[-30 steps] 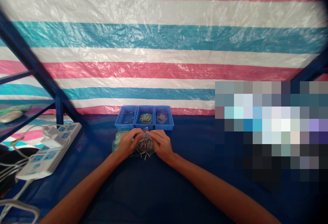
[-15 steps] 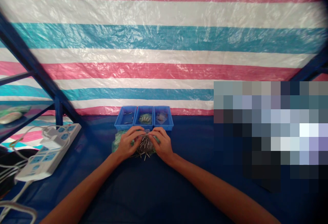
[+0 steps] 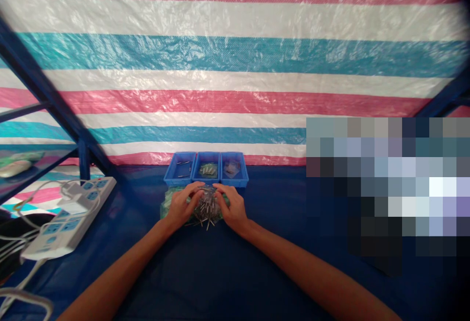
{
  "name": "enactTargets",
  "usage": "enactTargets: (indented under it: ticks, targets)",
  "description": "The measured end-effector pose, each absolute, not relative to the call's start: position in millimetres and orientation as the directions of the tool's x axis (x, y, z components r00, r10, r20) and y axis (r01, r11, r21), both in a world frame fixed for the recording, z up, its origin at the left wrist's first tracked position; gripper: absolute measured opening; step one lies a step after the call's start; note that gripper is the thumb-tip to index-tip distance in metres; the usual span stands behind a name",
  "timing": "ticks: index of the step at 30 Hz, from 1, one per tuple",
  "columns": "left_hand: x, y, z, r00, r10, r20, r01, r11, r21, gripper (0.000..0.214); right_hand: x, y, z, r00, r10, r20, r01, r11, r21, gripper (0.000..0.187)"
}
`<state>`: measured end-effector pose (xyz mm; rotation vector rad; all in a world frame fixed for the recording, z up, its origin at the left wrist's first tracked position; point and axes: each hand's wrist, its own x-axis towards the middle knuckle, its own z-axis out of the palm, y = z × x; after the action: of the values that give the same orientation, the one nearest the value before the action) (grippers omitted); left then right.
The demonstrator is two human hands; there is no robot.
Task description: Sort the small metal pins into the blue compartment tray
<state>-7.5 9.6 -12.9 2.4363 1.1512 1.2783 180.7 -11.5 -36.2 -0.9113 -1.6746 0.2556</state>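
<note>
A pile of thin metal pins (image 3: 207, 208) lies at the mouth of a crinkled, greenish see-through plastic bag (image 3: 167, 202) on the blue table. My left hand (image 3: 181, 207) is on the left side of this bag, its thumb and fingers closed on the plastic near the pins. On the other side my right hand (image 3: 234, 207) grips the bag with bent fingers. Both sets of fingertips are apart, with pins and clear plastic showing between them. Some pins fan out toward me. The fingers' exact hold is small and partly hidden.
Just behind my hands stand three joined blue bins: the left bin (image 3: 168, 176) holds a few thin rods, the middle and right ones small bagged parts. White power strips (image 3: 79, 228) with cables lie at left. A striped tarp (image 3: 235, 81) hangs behind. Pixelation covers the right side.
My fingertips, which nearly met over the pins, have drawn apart to left and right. More of the pins and clear plastic shows between them. The bins have not moved.
</note>
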Motion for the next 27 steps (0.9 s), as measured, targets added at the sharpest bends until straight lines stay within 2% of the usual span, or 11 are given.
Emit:
enactTargets:
  ticks: [4, 9, 16, 22, 24, 27]
  targets:
    - [-8.0, 10.2, -11.9, 0.330, 0.724, 0.606, 0.500, -0.678, 0.538, 0.022, 181.6, -10.4, -37.0, -0.084, 0.679, 0.729, 0.384, 0.698, -0.605, 0.033]
    - [-7.0, 8.2, -8.2, 0.343, 0.756, 0.558, 0.430, -0.655, 0.622, 0.020, 180.0, -7.7, -39.3, -0.060, 0.677, 0.734, 0.373, 0.697, -0.612, 0.028]
    - [-3.6, 2.9, 4.1, 0.446, 0.697, 0.562, 0.428, -0.717, 0.550, 0.028, 178.3, -6.9, -41.1, -0.068, 0.666, 0.742, 0.441, 0.688, -0.577, 0.017]
    - [-3.1, 8.4, -0.1, 0.279, 0.679, 0.680, 0.538, -0.696, 0.475, 0.017, 178.5, -8.8, -35.3, -0.056, 0.683, 0.728, 0.488, 0.655, -0.577, 0.016]
    - [-5.8, 10.5, -1.1, 0.241, 0.676, 0.696, 0.560, -0.682, 0.470, 0.016, 177.9, -9.9, -29.8, -0.120, 0.679, 0.724, 0.507, 0.669, -0.543, 0.016]
    - [-8.7, 11.3, -0.6, 0.192, 0.667, 0.720, 0.568, -0.674, 0.473, 0.015, 174.4, -15.9, -14.6, -0.377, 0.673, 0.636, 0.529, 0.720, -0.449, 0.014]
